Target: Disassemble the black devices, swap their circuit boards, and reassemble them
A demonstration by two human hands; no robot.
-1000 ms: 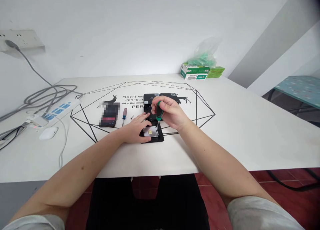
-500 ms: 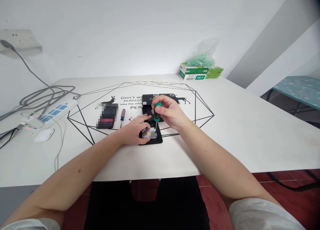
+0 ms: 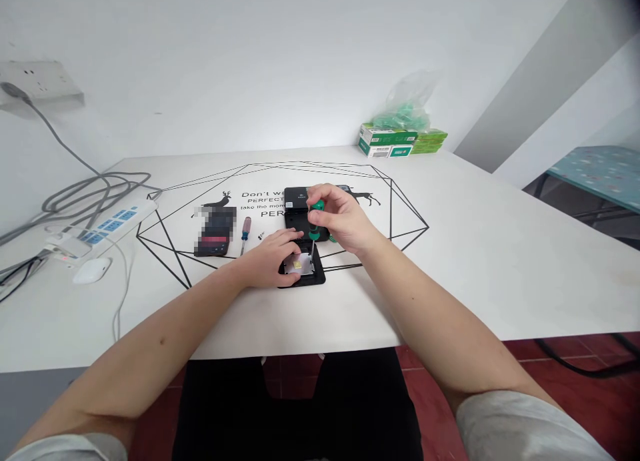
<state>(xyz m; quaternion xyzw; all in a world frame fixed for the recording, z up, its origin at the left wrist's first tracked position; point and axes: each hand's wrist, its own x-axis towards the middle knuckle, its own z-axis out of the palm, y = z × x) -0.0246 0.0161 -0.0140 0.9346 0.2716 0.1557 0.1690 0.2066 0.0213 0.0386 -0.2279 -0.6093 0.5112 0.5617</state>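
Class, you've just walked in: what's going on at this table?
A person's right hand holds a green-and-black screwdriver nearly upright, its tip at the right side of a silvery plate in a black case. The left hand rests spread on the case. Another screwdriver lies to the left, near small dark pieces.
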